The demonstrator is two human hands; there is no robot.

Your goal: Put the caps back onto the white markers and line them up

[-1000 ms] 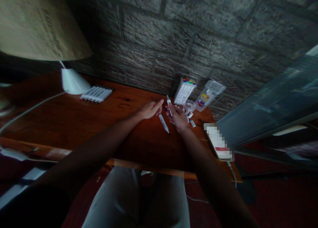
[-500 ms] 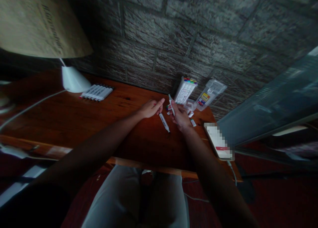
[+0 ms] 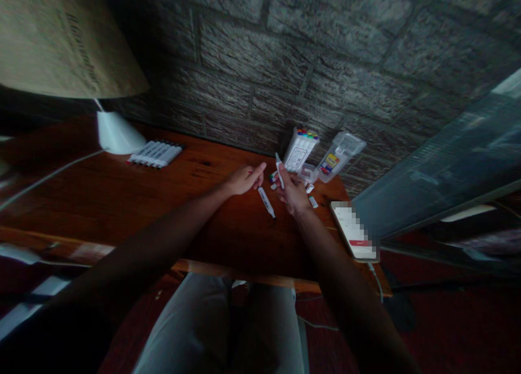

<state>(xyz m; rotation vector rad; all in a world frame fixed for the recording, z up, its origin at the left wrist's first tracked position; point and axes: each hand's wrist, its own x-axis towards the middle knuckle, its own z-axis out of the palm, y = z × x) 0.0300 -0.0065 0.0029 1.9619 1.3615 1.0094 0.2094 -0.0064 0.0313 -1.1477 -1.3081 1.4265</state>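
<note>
My right hand [image 3: 293,192] is closed round a white marker [image 3: 279,166], its greyish tip pointing up and away from me. To its left, my left hand [image 3: 244,179] has curled fingers with the thumb laid over them; whatever it may hold is hidden. Another white marker [image 3: 266,202] lies on the table just below the left fingertips, its dark end towards me. Behind the right hand stands a clear case of markers [image 3: 300,150] with colourful ends. A small white piece, perhaps a cap [image 3: 313,202], lies right of the right wrist.
An open clear plastic case [image 3: 337,158] with a yellow and blue label leans near the stone wall [image 3: 277,75]. A row of white markers [image 3: 157,153] lies left, beside a lamp [image 3: 118,135]. A phone [image 3: 354,233] on a cable rests at the table's right edge.
The whole view has shifted slightly to the left. Both hands keep nearly the same pose, and the marker stays in my right hand.
</note>
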